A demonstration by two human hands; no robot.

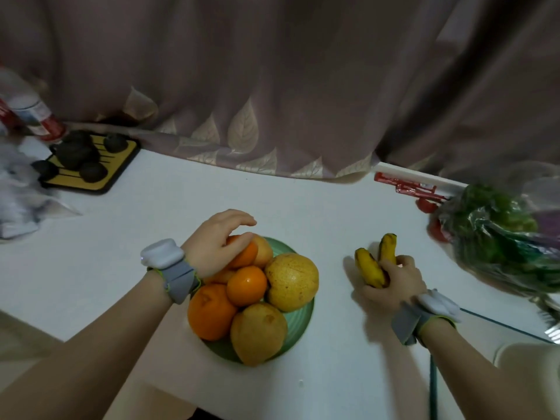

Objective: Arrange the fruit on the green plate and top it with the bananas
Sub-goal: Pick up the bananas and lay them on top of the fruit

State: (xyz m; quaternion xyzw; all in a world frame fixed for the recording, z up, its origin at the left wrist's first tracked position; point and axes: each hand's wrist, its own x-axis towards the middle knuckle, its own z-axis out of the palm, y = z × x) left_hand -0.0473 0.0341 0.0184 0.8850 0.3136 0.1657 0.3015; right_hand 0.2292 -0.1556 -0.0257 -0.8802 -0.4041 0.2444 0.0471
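The right hand [391, 283], right of centre in the frame, has its fingers curled round the bananas [375, 262], which are just above or on the white surface [303, 207] beside the green plate [300, 322]; the left hand [218, 241] rests with loosely bent fingers on an orange [242, 253] at the plate's far-left side. To finish well, I would carry the bananas over the pile and lay them across the highest fruit, curve hugging the mound, while the left hand steadies the heap; a careless drop could roll an orange off. The plate, in the lower middle, holds several oranges, two yellowish pears [292, 281] and what looks like an apple [263, 251], crowded to the rim.
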